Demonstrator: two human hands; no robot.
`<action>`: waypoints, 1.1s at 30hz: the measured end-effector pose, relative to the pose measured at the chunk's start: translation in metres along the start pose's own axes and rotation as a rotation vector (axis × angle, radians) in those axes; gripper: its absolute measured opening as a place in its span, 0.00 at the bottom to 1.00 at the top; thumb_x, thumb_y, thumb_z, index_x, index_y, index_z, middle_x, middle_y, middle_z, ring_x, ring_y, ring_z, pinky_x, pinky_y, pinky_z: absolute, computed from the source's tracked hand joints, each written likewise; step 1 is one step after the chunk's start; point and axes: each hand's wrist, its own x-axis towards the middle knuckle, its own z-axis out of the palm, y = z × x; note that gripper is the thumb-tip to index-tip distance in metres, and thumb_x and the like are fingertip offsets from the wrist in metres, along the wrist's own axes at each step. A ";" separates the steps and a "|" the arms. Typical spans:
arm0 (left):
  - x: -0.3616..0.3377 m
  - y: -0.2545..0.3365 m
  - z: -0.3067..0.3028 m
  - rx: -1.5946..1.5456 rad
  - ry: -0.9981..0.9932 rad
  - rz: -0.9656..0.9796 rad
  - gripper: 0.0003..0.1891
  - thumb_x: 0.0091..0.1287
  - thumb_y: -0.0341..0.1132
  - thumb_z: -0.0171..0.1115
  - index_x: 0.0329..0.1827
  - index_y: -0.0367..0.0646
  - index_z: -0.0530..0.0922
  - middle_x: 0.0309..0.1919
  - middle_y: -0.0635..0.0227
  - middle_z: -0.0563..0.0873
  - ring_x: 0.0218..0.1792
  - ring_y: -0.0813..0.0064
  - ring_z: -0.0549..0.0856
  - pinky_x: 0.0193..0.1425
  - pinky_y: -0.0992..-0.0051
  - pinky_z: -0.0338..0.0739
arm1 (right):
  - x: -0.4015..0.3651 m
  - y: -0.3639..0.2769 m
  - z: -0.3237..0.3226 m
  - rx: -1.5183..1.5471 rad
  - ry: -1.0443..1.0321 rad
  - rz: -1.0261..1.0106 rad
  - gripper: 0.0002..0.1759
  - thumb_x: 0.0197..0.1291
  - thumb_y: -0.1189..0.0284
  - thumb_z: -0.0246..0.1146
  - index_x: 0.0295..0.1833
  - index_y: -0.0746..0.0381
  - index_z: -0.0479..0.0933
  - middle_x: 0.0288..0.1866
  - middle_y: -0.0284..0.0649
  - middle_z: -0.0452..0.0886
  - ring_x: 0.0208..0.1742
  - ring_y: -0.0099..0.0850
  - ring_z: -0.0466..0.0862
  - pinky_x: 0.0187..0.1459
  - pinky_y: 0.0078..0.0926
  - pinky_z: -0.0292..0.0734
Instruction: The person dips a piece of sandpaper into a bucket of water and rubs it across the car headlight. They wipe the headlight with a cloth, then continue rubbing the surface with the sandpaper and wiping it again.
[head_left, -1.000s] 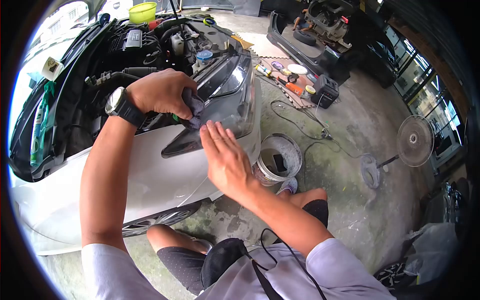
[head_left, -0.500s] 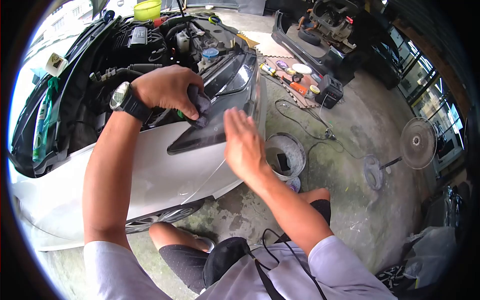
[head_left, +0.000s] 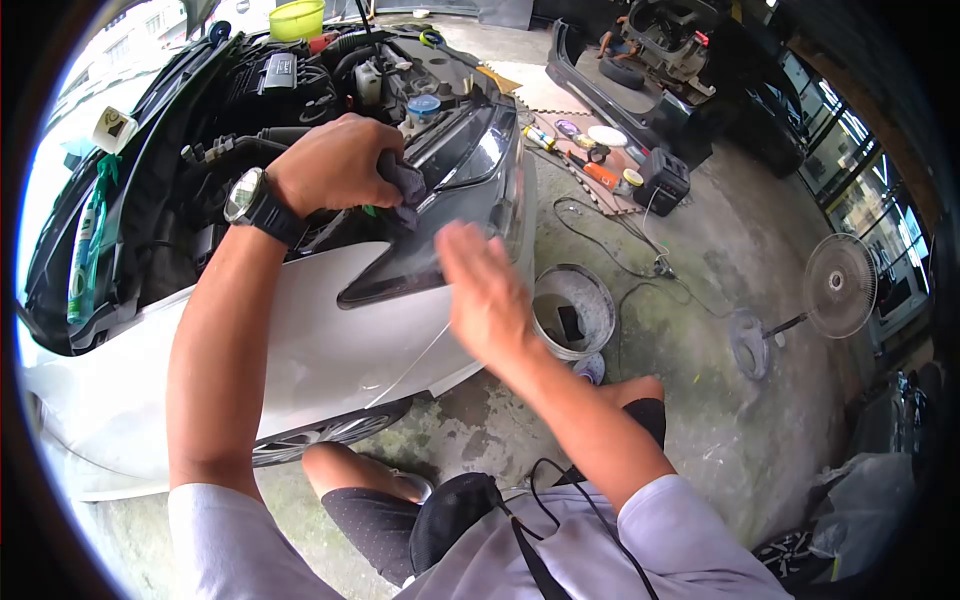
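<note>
My left hand [head_left: 338, 168], with a watch [head_left: 245, 195] on its wrist, grips a bunched grey cloth [head_left: 407, 190] above the inner edge of the car's headlight [head_left: 425, 255]. My right hand [head_left: 485, 295] is held flat over the lower part of the headlight, its fingers stretched out and a little blurred. Nothing shows in it, and whether the palm touches the lens cannot be made out. Below the headlight runs the silver-white fender [head_left: 300, 330].
Left of my hands lies the open engine bay [head_left: 270, 90]. A bucket of water [head_left: 592, 310] stands on the floor to the right. Beyond it are cables, a black box [head_left: 662, 182], tools on a mat and a fan [head_left: 838, 285]. Another person [head_left: 615, 42] is at the back.
My right hand has shifted slightly to the left across the headlight. The left hand and the cloth have barely moved.
</note>
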 end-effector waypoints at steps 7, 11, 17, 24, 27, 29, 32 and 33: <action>-0.001 0.010 0.004 0.019 -0.002 0.066 0.24 0.51 0.40 0.79 0.50 0.40 0.86 0.45 0.53 0.89 0.53 0.48 0.88 0.60 0.55 0.81 | -0.004 -0.029 0.000 0.041 0.017 -0.030 0.28 0.65 0.80 0.58 0.71 0.76 0.75 0.74 0.62 0.79 0.77 0.60 0.77 0.79 0.58 0.67; -0.005 0.022 0.000 -0.058 -0.163 0.052 0.26 0.50 0.41 0.81 0.52 0.42 0.86 0.51 0.54 0.88 0.56 0.48 0.87 0.64 0.56 0.80 | 0.001 0.045 -0.012 0.004 0.089 0.123 0.29 0.57 0.89 0.58 0.67 0.76 0.78 0.68 0.62 0.83 0.70 0.58 0.83 0.74 0.52 0.75; -0.003 0.039 0.020 -0.020 -0.226 0.154 0.25 0.54 0.48 0.84 0.51 0.46 0.88 0.47 0.57 0.87 0.55 0.50 0.87 0.58 0.55 0.81 | -0.110 0.122 -0.063 0.226 0.007 0.469 0.32 0.60 0.90 0.54 0.72 0.69 0.78 0.70 0.61 0.82 0.70 0.56 0.83 0.72 0.43 0.79; 0.042 0.079 0.044 0.138 -0.238 0.036 0.24 0.63 0.55 0.78 0.46 0.42 0.87 0.43 0.56 0.85 0.45 0.47 0.89 0.48 0.51 0.82 | -0.287 0.190 0.000 0.262 0.046 0.775 0.25 0.63 0.85 0.56 0.63 0.63 0.86 0.35 0.52 0.85 0.37 0.33 0.87 0.45 0.35 0.81; 0.082 0.063 0.055 0.230 -0.172 -0.049 0.26 0.62 0.57 0.78 0.50 0.44 0.87 0.46 0.57 0.86 0.46 0.47 0.89 0.49 0.52 0.82 | -0.286 0.194 0.020 0.292 0.092 0.842 0.21 0.61 0.84 0.57 0.56 0.63 0.86 0.42 0.54 0.88 0.47 0.44 0.90 0.51 0.41 0.83; 0.096 0.050 0.060 0.286 -0.082 -0.091 0.28 0.60 0.59 0.79 0.53 0.45 0.88 0.48 0.57 0.86 0.48 0.48 0.89 0.51 0.52 0.83 | -0.276 0.198 0.024 0.352 0.069 0.979 0.18 0.60 0.83 0.59 0.54 0.62 0.86 0.47 0.56 0.90 0.53 0.56 0.90 0.55 0.47 0.83; 0.096 0.048 0.049 0.277 -0.195 -0.322 0.43 0.56 0.64 0.79 0.72 0.49 0.82 0.67 0.55 0.84 0.64 0.50 0.87 0.68 0.54 0.80 | -0.277 0.215 0.035 0.555 -0.043 1.051 0.16 0.58 0.82 0.60 0.49 0.62 0.87 0.42 0.53 0.90 0.47 0.50 0.91 0.50 0.41 0.83; 0.089 0.047 0.047 0.292 -0.199 -0.324 0.43 0.56 0.64 0.79 0.72 0.49 0.82 0.67 0.55 0.84 0.64 0.50 0.87 0.68 0.54 0.80 | -0.277 0.215 0.034 0.610 -0.029 1.031 0.15 0.58 0.82 0.60 0.47 0.62 0.88 0.40 0.52 0.90 0.44 0.48 0.92 0.48 0.38 0.83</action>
